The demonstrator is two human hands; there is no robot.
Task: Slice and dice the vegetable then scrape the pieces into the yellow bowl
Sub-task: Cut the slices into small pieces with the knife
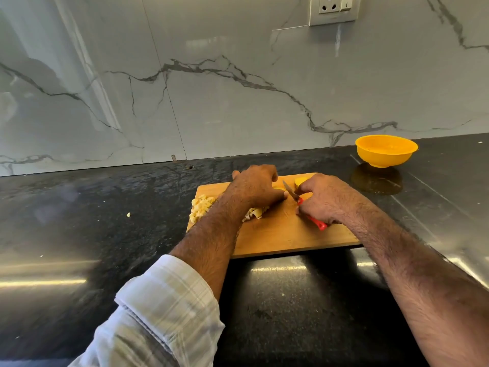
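Sleeve and forearm are filling my near view. I am pinning a vegetable piece to the cutting board with my curled left hand, while my right hand is gripping the red-handled knife. Dicing looks partway done: cut pieces are piling up at left, another chunk is waiting. Next I am needing a downward cut; the yellow bowl is sitting well apart.
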